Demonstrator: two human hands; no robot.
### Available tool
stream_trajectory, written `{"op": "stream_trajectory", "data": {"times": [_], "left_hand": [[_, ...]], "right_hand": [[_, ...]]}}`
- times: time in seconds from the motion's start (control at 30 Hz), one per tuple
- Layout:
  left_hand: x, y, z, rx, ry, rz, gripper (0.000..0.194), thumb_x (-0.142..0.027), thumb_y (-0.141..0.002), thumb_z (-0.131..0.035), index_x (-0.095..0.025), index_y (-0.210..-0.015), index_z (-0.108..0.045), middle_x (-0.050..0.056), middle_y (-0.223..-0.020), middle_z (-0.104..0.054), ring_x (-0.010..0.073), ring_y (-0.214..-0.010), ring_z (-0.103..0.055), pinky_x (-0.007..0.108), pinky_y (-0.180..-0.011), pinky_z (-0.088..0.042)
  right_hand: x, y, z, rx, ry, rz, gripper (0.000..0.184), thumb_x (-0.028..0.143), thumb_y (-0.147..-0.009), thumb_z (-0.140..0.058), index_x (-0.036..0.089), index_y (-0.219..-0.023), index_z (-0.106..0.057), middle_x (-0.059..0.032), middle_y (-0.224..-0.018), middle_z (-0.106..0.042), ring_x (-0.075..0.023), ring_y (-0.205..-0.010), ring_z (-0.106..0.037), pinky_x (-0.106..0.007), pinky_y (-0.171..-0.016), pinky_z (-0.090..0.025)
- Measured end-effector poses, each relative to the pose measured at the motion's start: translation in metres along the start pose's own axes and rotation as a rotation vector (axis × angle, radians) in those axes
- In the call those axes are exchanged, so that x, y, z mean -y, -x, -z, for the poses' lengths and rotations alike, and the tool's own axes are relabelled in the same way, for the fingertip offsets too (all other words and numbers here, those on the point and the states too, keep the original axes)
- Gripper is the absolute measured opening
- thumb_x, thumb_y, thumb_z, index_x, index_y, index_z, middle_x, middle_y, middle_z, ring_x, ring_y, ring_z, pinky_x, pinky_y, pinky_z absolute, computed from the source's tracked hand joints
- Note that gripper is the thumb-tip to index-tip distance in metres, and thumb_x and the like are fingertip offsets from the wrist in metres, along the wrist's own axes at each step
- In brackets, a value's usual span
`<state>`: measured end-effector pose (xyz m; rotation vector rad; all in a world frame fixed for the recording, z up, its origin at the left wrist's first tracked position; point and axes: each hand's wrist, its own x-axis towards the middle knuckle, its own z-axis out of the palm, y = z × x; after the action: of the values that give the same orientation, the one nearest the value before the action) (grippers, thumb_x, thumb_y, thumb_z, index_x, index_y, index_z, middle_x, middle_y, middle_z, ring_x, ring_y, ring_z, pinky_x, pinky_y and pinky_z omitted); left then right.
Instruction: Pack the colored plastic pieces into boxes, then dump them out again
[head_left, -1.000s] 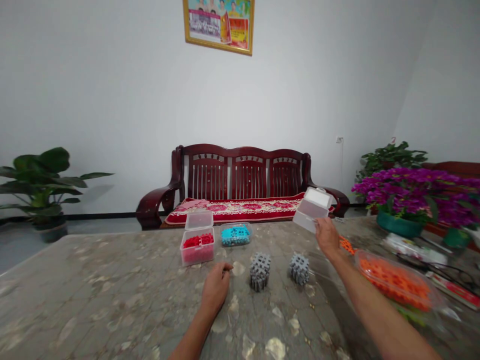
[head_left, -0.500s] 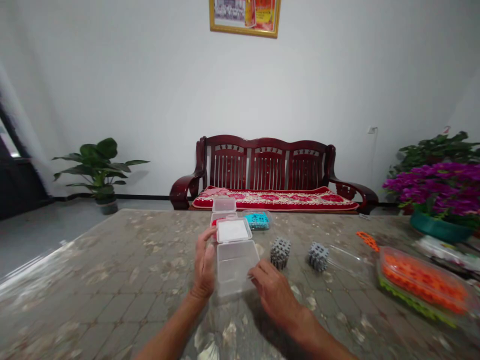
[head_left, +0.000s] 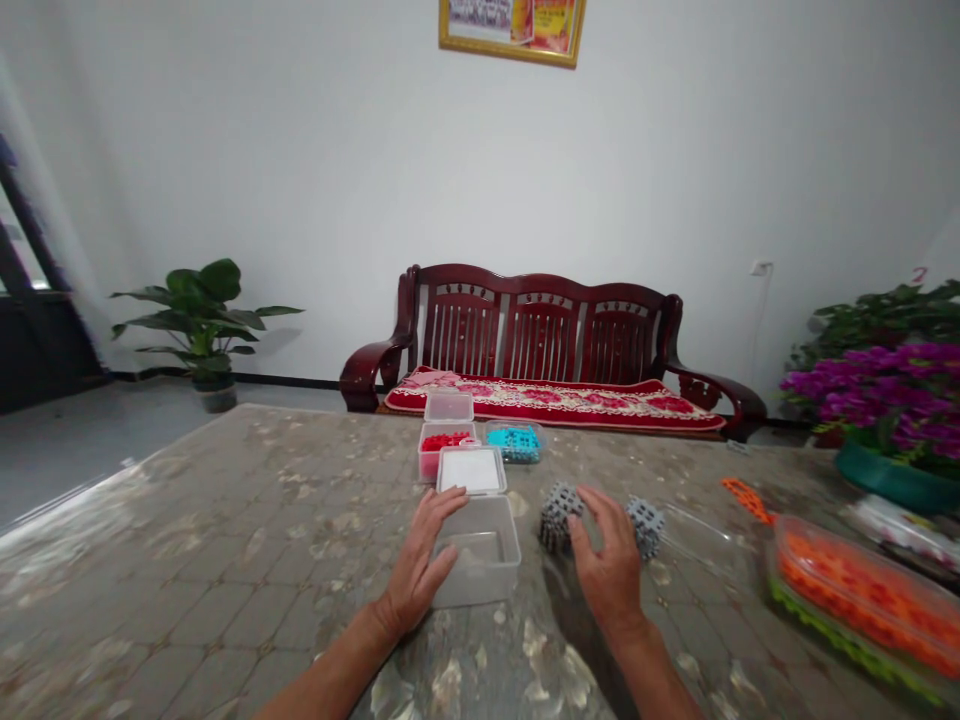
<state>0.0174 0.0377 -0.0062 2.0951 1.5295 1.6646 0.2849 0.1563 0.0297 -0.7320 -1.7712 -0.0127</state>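
A clear plastic box (head_left: 491, 585) stands in front of me with its lid (head_left: 472, 470) folded back; nothing shows inside. My left hand (head_left: 420, 560) lies over the box's left side, fingers stretched and thumb apart. To the right of the box is a stack of grey interlocking plastic pieces (head_left: 556, 520). Beside that stack's right side is my right hand (head_left: 611, 565), thumb and fingers apart; whether the fingertips touch the stack I cannot tell. Partly behind this hand sits a second grey stack (head_left: 646, 525).
Behind the lid stand a box of red pieces (head_left: 431, 465) and a container of blue pieces (head_left: 514, 443). On the right are a clear lid (head_left: 701, 535), an orange piece (head_left: 746, 498), a container of orange pieces (head_left: 862, 585) and a flower pot (head_left: 892, 475).
My right hand has left the box's right edge and moved right to the nearer grey stack. My left hand has tipped over the box's left side. The view has shifted slightly.
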Motion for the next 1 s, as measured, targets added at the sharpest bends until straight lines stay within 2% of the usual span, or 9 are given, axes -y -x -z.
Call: {"op": "stream_trajectory", "data": {"times": [0.13,0.27,0.43,0.7,0.83,1.0], "left_hand": [[0.007,0.003,-0.004,-0.018,0.008,-0.007,0.051,-0.044,-0.106,-0.039,-0.028,-0.154,-0.045,0.007,-0.158,-0.05,0.0299,-0.151,-0.039,0.054,-0.131,-0.013],[0.01,0.005,-0.005,-0.03,0.006,-0.013,0.051,-0.041,-0.107,-0.038,-0.029,-0.156,-0.042,0.006,-0.16,-0.049,0.0303,-0.153,-0.037,0.054,-0.131,-0.014],[0.008,0.005,-0.004,-0.035,0.026,-0.006,0.052,-0.042,-0.106,-0.04,-0.029,-0.157,-0.042,0.007,-0.161,-0.047,0.0313,-0.153,-0.037,0.055,-0.131,-0.015],[0.001,0.004,-0.006,-0.034,0.113,0.046,0.053,-0.045,-0.107,-0.039,-0.028,-0.157,-0.041,0.008,-0.165,-0.041,0.0312,-0.156,-0.03,0.053,-0.131,-0.015],[-0.004,0.003,-0.004,-0.016,0.131,0.034,0.054,-0.046,-0.107,-0.04,-0.028,-0.157,-0.04,0.009,-0.165,-0.041,0.0314,-0.155,-0.032,0.052,-0.131,-0.017],[-0.005,0.003,-0.002,-0.008,0.129,0.052,0.053,-0.046,-0.106,-0.04,-0.029,-0.157,-0.041,0.008,-0.164,-0.042,0.0312,-0.155,-0.033,0.052,-0.13,-0.018]], "right_hand": [[-0.03,-0.003,-0.004,0.064,0.111,-0.098,0.049,0.046,-0.098,-0.054,0.019,-0.138,-0.059,-0.0166,-0.138,-0.064,-0.0323,-0.127,-0.057,-0.055,-0.108,-0.045],[-0.038,0.001,-0.008,0.17,0.169,-0.161,0.054,0.047,-0.094,-0.057,0.017,-0.138,-0.061,-0.0182,-0.143,-0.061,-0.0344,-0.131,-0.055,-0.056,-0.11,-0.044],[-0.038,-0.002,-0.009,0.228,0.165,-0.185,0.05,0.044,-0.09,-0.061,0.016,-0.131,-0.067,-0.0177,-0.135,-0.067,-0.0341,-0.126,-0.059,-0.054,-0.109,-0.045],[-0.034,-0.007,-0.007,0.23,0.115,-0.254,0.046,0.045,-0.088,-0.058,0.014,-0.118,-0.074,-0.0158,-0.118,-0.075,-0.0328,-0.112,-0.065,-0.052,-0.103,-0.049],[-0.034,-0.008,-0.005,0.223,0.07,-0.317,0.043,0.044,-0.086,-0.058,0.017,-0.114,-0.075,-0.0131,-0.112,-0.076,-0.0322,-0.109,-0.066,-0.051,-0.099,-0.05],[-0.032,-0.01,-0.003,0.213,0.015,-0.303,0.032,0.044,-0.085,-0.059,0.022,-0.098,-0.079,-0.0122,-0.11,-0.077,-0.031,-0.108,-0.065,-0.049,-0.101,-0.047]]}}
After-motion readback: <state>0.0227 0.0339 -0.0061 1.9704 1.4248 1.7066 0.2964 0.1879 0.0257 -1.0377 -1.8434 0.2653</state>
